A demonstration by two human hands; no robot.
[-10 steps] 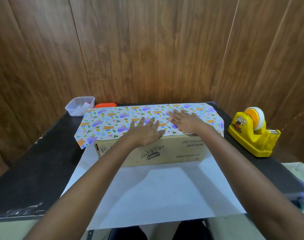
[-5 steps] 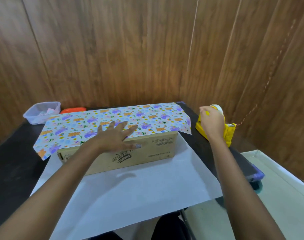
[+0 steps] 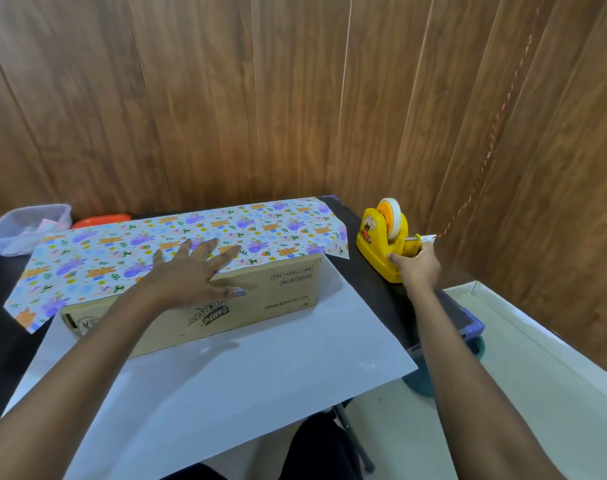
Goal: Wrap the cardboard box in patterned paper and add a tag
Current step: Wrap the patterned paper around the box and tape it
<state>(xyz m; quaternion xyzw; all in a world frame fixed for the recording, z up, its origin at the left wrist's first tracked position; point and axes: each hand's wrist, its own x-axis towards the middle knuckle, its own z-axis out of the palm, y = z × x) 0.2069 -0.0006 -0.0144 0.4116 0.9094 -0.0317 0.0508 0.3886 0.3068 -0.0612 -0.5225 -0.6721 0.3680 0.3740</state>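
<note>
A long brown cardboard box [image 3: 260,299] lies on the black table, its printed front side facing me. The patterned paper [image 3: 260,225], pale with purple and orange figures, is folded over the box top; its white underside [image 3: 246,379] spreads toward me. My left hand [image 3: 188,271] presses flat on the paper at the box's top front edge, fingers spread. My right hand [image 3: 418,265] is at the near end of the yellow tape dispenser [image 3: 381,237], fingers curled at the tape end by the cutter.
A clear plastic tub [image 3: 25,228] with small items and an orange lid [image 3: 101,220] sit at the back left of the black table [image 3: 378,289]. Wooden panel walls close in behind and on the right. A pale floor lies right of the table.
My right hand left the box top, reached the tape dispenser and now sits lower at its cutter end. My left hand stays pressed on the paper. The view has turned right.
</note>
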